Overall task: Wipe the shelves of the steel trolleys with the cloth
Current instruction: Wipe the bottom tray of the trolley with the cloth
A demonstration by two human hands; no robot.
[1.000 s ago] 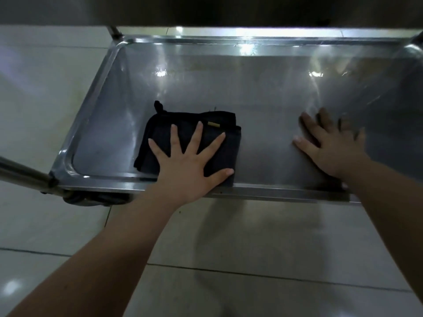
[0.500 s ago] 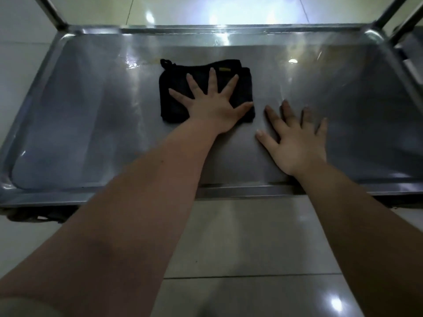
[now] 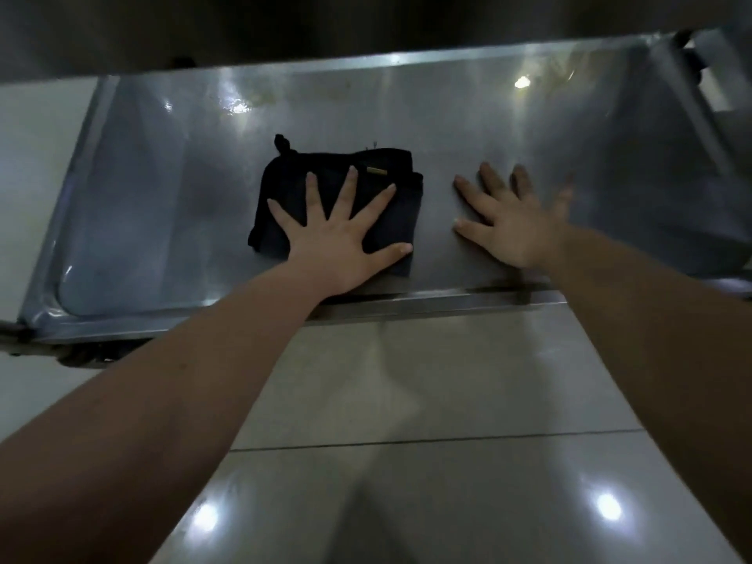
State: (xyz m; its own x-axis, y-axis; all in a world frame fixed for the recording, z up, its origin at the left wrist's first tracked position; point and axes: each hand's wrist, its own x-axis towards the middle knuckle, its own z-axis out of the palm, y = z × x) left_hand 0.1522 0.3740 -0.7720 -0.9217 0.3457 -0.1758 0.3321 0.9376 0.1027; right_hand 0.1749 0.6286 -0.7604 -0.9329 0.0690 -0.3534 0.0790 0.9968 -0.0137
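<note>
Low steel trolley shelf [image 3: 171, 205]: left hand [image 3: 342, 242] is pressing, fingers splayed, the folded black cloth [image 3: 285, 197]; right hand [image 3: 517, 221] is lying flat and empty at its 3 o'clock.

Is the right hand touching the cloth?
Apart. The head view shows bare steel shelf between the right hand and the cloth.

cloth [image 3: 337, 205] on shelf [image 3: 162, 189], left hand [image 3: 342, 242] flat on it, right hand [image 3: 517, 221] beside, on shelf
</note>
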